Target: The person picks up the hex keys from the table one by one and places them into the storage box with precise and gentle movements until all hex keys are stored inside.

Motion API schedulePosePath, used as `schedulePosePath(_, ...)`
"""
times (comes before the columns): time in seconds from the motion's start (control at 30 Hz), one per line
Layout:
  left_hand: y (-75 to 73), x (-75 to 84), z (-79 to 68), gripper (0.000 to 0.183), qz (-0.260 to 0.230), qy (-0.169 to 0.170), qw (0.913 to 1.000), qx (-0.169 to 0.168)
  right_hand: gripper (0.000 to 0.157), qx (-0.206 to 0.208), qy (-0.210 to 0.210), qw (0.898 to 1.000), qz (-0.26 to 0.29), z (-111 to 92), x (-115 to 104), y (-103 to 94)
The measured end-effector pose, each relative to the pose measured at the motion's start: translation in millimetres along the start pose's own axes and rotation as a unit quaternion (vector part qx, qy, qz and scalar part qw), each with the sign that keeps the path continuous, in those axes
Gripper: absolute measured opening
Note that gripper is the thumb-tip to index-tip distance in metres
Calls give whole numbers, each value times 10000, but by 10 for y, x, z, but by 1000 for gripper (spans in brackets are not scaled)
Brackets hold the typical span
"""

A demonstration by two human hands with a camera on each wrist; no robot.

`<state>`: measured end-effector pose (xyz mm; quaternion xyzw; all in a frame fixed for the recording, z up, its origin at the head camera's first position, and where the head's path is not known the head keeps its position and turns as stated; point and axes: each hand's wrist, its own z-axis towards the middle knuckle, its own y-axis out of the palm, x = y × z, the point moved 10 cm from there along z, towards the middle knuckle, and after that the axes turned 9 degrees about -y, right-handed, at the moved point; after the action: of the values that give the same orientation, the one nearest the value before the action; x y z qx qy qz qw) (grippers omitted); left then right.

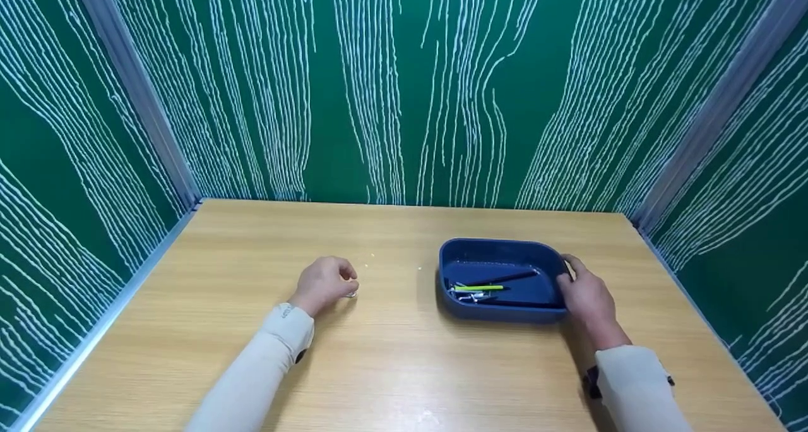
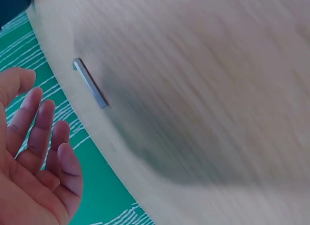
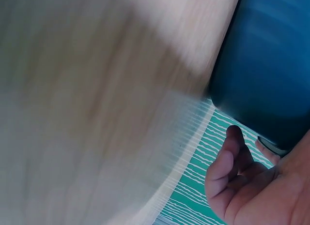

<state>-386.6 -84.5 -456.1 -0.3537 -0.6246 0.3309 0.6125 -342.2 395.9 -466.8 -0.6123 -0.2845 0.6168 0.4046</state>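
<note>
A short, bent metal hex key [image 2: 91, 83] lies on the wooden table in the left wrist view. Beside it is my left hand [image 1: 323, 284], its fingers loosely bent and apart from the key in that view. From the head view, only a glint of metal shows under the fingertips. On the right, my right hand [image 1: 591, 300] grips the end of a dark blue plastic bin [image 1: 505, 313], thumb at the rim and fingers along the outer wall. Inside the bin lie a yellow-green stick [image 1: 480, 288], dark slender sticks and several silvery pieces.
The wooden table [image 1: 379, 356] runs back to green panels [image 1: 353, 141] with white wavy lines. Metal posts [image 1: 145, 97] stand at the corners. A few tiny pale specks lie on the wood between the left hand and the bin.
</note>
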Motion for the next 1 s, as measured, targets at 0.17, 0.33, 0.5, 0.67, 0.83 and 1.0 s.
schedulePosePath(0.17,7,-96,-4,10,-3,-133,9999,-52,49,-120,130,9997,150,-3,24,27)
schedulePosePath(0.33,20,-189,-15,13,69,-290,9995,-110,49,-120,125,9997,176,5,31,23)
schedulePosePath(0.5,43,-300,-32,11,123,-486,9984,-252,50,-126,87,9997,203,9,31,29)
schedulePosePath(0.67,57,-354,-43,11,251,-456,9982,-287,50,-159,103,9996,202,7,33,33)
schedulePosePath(0.83,71,-370,-33,9,396,-404,9981,-241,49,-1,-50,10000,10,18,7,-14)
schedulePosePath(1.0,88,-385,-25,6,352,-427,9982,-217,48,-20,-57,10000,4,20,2,-15)
